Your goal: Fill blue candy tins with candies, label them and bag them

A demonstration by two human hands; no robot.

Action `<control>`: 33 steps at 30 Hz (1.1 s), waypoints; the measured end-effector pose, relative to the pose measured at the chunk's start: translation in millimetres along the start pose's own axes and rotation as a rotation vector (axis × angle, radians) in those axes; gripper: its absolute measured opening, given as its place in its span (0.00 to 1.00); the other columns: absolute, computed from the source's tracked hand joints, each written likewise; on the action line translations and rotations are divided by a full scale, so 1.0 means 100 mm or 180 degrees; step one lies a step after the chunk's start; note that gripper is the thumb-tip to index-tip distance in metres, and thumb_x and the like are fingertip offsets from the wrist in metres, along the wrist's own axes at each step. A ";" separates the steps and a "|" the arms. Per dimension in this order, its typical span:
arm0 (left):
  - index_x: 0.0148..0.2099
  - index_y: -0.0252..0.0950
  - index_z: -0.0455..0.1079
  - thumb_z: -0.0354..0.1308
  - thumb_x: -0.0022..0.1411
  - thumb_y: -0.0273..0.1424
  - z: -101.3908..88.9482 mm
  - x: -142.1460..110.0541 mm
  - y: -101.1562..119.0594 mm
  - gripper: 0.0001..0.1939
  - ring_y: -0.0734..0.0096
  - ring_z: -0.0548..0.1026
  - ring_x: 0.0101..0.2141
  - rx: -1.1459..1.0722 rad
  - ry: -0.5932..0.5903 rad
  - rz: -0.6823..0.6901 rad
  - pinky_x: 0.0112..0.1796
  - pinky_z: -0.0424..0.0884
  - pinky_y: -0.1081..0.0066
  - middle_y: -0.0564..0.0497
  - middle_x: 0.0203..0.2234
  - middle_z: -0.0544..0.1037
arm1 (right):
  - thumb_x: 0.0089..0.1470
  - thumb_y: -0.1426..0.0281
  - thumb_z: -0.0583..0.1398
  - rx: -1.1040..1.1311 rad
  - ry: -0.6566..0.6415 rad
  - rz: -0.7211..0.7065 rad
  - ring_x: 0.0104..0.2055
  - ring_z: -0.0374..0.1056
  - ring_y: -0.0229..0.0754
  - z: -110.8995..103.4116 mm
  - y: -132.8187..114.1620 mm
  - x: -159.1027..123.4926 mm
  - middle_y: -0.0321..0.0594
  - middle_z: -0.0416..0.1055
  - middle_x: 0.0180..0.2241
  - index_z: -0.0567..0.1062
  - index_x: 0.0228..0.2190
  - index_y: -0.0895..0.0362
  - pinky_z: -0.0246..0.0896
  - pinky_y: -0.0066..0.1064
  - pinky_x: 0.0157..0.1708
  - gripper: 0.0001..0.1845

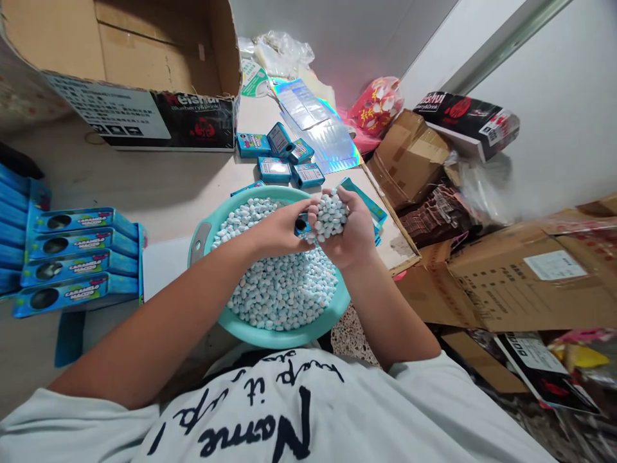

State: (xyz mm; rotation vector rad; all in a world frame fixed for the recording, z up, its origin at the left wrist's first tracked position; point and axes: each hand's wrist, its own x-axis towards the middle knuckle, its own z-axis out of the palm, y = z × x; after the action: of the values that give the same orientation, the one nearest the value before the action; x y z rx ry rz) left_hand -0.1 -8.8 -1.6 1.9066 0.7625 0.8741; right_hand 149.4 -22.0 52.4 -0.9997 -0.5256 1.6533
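A teal basin [284, 335] full of small pale blue and white candies [284, 296] sits in front of me. Above it, my right hand [355, 231] is cupped around a heaped handful of candies [331, 215]. My left hand [282, 228] is closed on a small blue candy box [302, 224], mostly hidden by the fingers; its dark round opening shows beside the handful. The fingertips of both hands meet or nearly meet there.
Several small blue boxes [274, 169] lie behind the basin, near shiny silver pouches [313, 122]. Stacked blue display boxes [81, 257] stand at left, below a big open carton [159, 119]. Cardboard boxes [530, 270] crowd the right, past the table edge [393, 212].
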 end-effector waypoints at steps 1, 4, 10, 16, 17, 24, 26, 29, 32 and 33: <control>0.62 0.36 0.67 0.66 0.51 0.32 0.01 0.01 -0.01 0.35 0.50 0.75 0.53 -0.0018 0.0022 -0.0036 0.53 0.72 0.58 0.44 0.56 0.76 | 0.58 0.61 0.60 0.0028 0.0025 -0.0008 0.29 0.73 0.35 0.03 0.00 0.03 0.34 0.73 0.27 0.71 0.36 0.55 0.75 0.27 0.30 0.10; 0.55 0.35 0.73 0.65 0.52 0.32 0.03 0.01 -0.03 0.26 0.51 0.77 0.46 0.0114 -0.0038 -0.0202 0.45 0.73 0.60 0.46 0.46 0.80 | 0.57 0.62 0.59 0.0108 0.0062 -0.0021 0.31 0.73 0.35 0.08 0.02 0.10 0.35 0.74 0.29 0.71 0.36 0.55 0.75 0.27 0.31 0.09; 0.48 0.35 0.75 0.62 0.54 0.30 -0.02 0.00 -0.02 0.18 0.55 0.77 0.44 -0.0024 -0.0071 -0.0163 0.43 0.71 0.63 0.48 0.43 0.81 | 0.57 0.59 0.60 0.0011 0.0120 -0.0544 0.32 0.73 0.36 0.03 0.10 0.18 0.34 0.72 0.29 0.70 0.36 0.54 0.75 0.29 0.34 0.12; 0.46 0.34 0.75 0.61 0.54 0.29 -0.03 0.02 0.02 0.16 0.57 0.77 0.43 -0.0215 -0.0088 -0.0267 0.43 0.71 0.64 0.48 0.41 0.81 | 0.56 0.59 0.60 0.0081 0.0143 -0.0747 0.31 0.71 0.35 0.00 0.18 0.23 0.33 0.71 0.29 0.69 0.35 0.53 0.74 0.29 0.33 0.11; 0.46 0.34 0.75 0.62 0.53 0.29 -0.03 0.02 0.02 0.16 0.56 0.77 0.43 -0.0240 -0.0085 -0.0267 0.43 0.71 0.64 0.48 0.41 0.81 | 0.56 0.60 0.59 0.0091 0.0146 -0.0738 0.31 0.71 0.35 0.00 0.19 0.23 0.33 0.70 0.29 0.69 0.35 0.53 0.74 0.28 0.33 0.10; 0.47 0.35 0.76 0.62 0.54 0.31 -0.05 0.03 -0.01 0.16 0.55 0.77 0.45 -0.0214 -0.0222 -0.0290 0.45 0.72 0.63 0.50 0.42 0.82 | 0.55 0.56 0.58 -0.0411 0.0326 -0.1077 0.36 0.74 0.37 0.06 0.20 0.19 0.33 0.69 0.29 0.68 0.33 0.50 0.74 0.30 0.37 0.12; 0.48 0.35 0.75 0.62 0.54 0.32 -0.05 0.03 -0.02 0.18 0.53 0.77 0.46 -0.0132 -0.0220 -0.0338 0.46 0.72 0.62 0.50 0.44 0.82 | 0.55 0.54 0.58 -0.0533 0.0412 -0.1123 0.38 0.75 0.38 0.07 0.20 0.19 0.33 0.69 0.30 0.68 0.34 0.50 0.75 0.31 0.38 0.13; 0.50 0.36 0.75 0.62 0.54 0.32 -0.06 0.04 -0.02 0.20 0.53 0.77 0.47 -0.0009 -0.0249 -0.0373 0.47 0.72 0.62 0.49 0.45 0.82 | 0.55 0.54 0.57 -0.0597 0.0483 -0.1113 0.40 0.75 0.39 0.07 0.21 0.20 0.33 0.70 0.30 0.68 0.34 0.50 0.75 0.32 0.40 0.13; 0.51 0.36 0.75 0.62 0.54 0.31 -0.06 0.04 -0.02 0.21 0.53 0.77 0.48 -0.0012 -0.0288 -0.0340 0.48 0.71 0.63 0.49 0.47 0.81 | 0.55 0.54 0.58 -0.0626 0.0464 -0.1157 0.41 0.76 0.39 0.06 0.22 0.20 0.33 0.70 0.30 0.68 0.34 0.50 0.75 0.33 0.41 0.13; 0.51 0.36 0.75 0.63 0.53 0.32 -0.07 0.04 -0.02 0.21 0.52 0.77 0.48 -0.0019 -0.0292 -0.0353 0.48 0.71 0.62 0.49 0.47 0.81 | 0.55 0.54 0.58 -0.0610 0.0448 -0.1170 0.41 0.76 0.40 0.06 0.22 0.19 0.33 0.71 0.30 0.68 0.33 0.50 0.75 0.33 0.41 0.14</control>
State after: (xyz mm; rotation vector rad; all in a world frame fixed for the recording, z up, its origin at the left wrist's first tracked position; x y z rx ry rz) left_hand -3.7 -2.3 0.4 1.8671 0.8010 0.7150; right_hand 130.7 -10.1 32.1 -1.0765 -0.7353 1.2145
